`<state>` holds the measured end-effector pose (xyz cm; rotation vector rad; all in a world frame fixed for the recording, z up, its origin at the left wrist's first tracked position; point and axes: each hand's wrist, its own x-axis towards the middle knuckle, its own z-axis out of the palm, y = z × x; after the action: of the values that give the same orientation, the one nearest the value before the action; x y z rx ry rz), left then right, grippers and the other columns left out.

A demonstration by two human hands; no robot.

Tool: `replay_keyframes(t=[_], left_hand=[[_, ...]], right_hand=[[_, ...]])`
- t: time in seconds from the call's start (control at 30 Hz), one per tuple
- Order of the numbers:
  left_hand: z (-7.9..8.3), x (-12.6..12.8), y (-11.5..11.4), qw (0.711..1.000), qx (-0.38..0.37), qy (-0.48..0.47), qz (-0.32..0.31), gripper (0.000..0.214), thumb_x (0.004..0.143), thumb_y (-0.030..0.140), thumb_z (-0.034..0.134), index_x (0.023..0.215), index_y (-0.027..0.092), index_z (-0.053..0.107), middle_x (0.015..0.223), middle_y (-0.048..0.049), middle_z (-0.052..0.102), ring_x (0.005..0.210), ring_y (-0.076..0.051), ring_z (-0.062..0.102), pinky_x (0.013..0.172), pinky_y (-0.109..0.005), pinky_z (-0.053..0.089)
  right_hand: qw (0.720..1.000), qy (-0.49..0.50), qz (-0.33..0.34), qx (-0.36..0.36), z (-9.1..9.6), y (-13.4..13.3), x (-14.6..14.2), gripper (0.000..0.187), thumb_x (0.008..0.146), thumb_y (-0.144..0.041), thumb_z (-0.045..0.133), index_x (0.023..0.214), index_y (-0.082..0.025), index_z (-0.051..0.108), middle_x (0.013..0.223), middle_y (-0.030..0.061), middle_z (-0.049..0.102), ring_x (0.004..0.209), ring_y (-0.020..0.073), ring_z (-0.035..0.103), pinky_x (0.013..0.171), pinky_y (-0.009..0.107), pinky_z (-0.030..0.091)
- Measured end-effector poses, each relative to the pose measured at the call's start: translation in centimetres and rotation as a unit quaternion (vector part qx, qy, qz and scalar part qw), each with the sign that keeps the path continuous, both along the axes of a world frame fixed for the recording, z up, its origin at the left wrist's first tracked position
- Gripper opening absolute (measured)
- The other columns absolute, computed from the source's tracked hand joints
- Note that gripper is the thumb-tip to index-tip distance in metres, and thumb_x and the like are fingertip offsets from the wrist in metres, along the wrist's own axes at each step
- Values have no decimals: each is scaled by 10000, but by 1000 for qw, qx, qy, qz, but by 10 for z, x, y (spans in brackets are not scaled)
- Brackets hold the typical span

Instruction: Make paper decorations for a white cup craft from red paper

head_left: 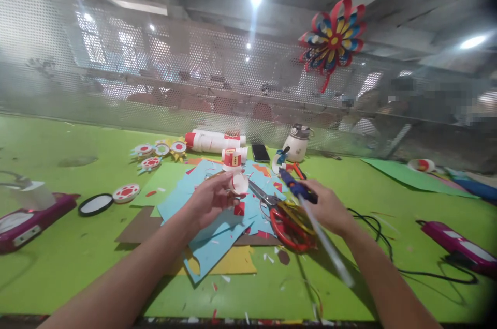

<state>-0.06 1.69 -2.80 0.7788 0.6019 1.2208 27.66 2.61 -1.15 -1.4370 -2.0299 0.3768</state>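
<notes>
Bright green table [135,298], perforated metal screen [155,70] along the far side, ceiling lights overhead. White paper cup [239,184] is up over the middle of the table, pinched in the left hand [212,197], fingers on its left side, probably to leave the right side free. Right hand [324,205] is closed round a blue glue gun [298,189], nozzle pointing far-left toward the cup but apart from it; clear glue stick [328,243] sticks out the back, near-right. Can't tell if the trigger is pressed. Scissors [272,199] lie between the hands, handles toward the near right, likely handy for the right hand. Blue paper [171,205] underneath, littered with offcuts. Just beyond the cup: red-printed cup [233,158], then phone [260,153] and pale jar [297,143], presumably parked out of the way. Decorated discs [126,193] sit left. Purple power strips left [39,225] and right [458,246]; the black cord [423,273] near the right one maybe feeds the gun. Paper flower [336,39] up far right.
</notes>
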Motion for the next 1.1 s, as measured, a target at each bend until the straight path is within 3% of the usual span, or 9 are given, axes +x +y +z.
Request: replay_keyframes(t=[0.07, 0.13, 0.23, 0.43, 0.6, 0.9, 1.1], left_hand=[[1, 1, -1, 1000, -6, -1, 8, 289, 811, 232, 595, 1066, 106, 647, 909, -101, 660, 655, -148, 621, 541, -251, 474], [2, 2, -2, 1000, -12, -3, 10, 261, 809, 225, 598, 1030, 97, 649, 891, -101, 662, 657, -150, 626, 545, -247, 478], [3, 2, -3, 1000, -17, -4, 7, 267, 802, 242, 613, 1030, 106, 641, 874, -97, 666, 665, -158, 635, 542, -244, 478], [0, 1, -2, 1000, -5, -13, 1, 273, 787, 285, 649, 1005, 120, 649, 862, -70, 659, 689, -141, 628, 576, -237, 488], [0, 1, -2, 1000, 14, -16, 3, 261, 784, 309, 659, 961, 118, 658, 851, -63, 648, 697, -124, 608, 597, -230, 483], [-1, 2, -3, 999, 22, -4, -25, 328, 808, 350, 626, 1040, 118, 634, 898, -81, 631, 720, -135, 602, 605, -233, 463], [5, 4, -7, 1000, 11, 14, -2, 306, 800, 343, 633, 1003, 115, 654, 918, -91, 644, 714, -131, 597, 628, -239, 475]], right_hand=[[988, 144, 24, -42, 2, -2, 3, 279, 765, -286, 585, 1011, -159, 613, 944, 89, 650, 855, 233, 611, 784, 381, 464], [955, 269, 79, -96, 5, -6, 2, 247, 805, -350, 582, 953, -156, 624, 913, 85, 667, 823, 222, 633, 779, 374, 478], [920, 334, 155, -135, 13, -16, -8, 259, 842, -400, 574, 896, -153, 633, 899, 77, 669, 795, 195, 633, 784, 356, 489], [971, 122, 177, -102, 35, -34, -29, 358, 865, -485, 516, 886, -157, 660, 854, 67, 671, 777, 182, 599, 680, 296, 479], [990, 5, 137, -21, 35, -34, -41, 381, 898, -486, 442, 854, -175, 657, 781, 40, 664, 702, 170, 577, 612, 279, 459], [992, -30, 123, 21, 29, -37, -46, 373, 919, -474, 398, 892, -174, 618, 837, 49, 670, 737, 170, 594, 666, 275, 471], [993, -35, 111, 30, 28, -40, -48, 358, 917, -457, 404, 896, -170, 617, 844, 57, 669, 726, 175, 600, 666, 289, 474]])
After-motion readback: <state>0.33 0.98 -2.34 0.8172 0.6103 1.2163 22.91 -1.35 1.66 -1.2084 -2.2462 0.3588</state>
